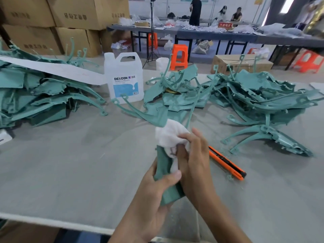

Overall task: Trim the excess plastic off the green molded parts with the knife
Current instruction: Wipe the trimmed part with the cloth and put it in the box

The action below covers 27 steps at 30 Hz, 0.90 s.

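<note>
My left hand (156, 193) grips the lower end of a green molded part (164, 165) that reaches up and away to curved arms near the jug. My right hand (194, 155) presses a white cloth (169, 135) against the part's middle. The orange and black knife (227, 163) lies flat on the grey table just right of my right hand, held by neither hand. Piles of green molded parts lie at the left (40, 97), the centre back (177, 92) and the right (263, 100). One green part (273, 137) lies alone near the knife.
A white plastic jug (125, 78) labelled DEXCON stands at the back centre with a white strip (52, 70) resting against it. Cardboard boxes (57, 20) are stacked behind left. The table's front edge (56, 223) runs below my hands. Orange stools and people at far tables are beyond.
</note>
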Available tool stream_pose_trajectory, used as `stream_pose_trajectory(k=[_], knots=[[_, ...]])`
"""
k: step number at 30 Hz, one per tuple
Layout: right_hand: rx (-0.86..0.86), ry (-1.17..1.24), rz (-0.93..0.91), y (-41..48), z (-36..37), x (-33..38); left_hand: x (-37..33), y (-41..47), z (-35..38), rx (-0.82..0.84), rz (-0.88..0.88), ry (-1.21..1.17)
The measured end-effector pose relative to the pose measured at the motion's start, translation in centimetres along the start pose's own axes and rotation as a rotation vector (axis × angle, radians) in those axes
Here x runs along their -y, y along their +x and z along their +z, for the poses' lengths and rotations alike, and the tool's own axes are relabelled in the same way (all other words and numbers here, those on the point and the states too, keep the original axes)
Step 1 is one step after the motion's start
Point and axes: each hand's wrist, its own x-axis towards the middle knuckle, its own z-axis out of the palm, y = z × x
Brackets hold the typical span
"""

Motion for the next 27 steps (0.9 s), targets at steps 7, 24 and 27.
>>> stream_pose_trajectory(k=[7,24,27], knots=[[-0.163,0.243,0.355,2.8,-2.4,-4.5,-0.2,-1.5,-1.5,-0.044,0.035,0.013],[-0.266,-0.156,0.020,9.2,-3.9,-2.9,-1.9,-5.0,-0.9,0.071,-0.081,0.630],[-0.336,-0.029,0.065,9.9,-4.7,-2.7,-1.8,-4.5,-1.0,0.014,-0.042,0.607]])
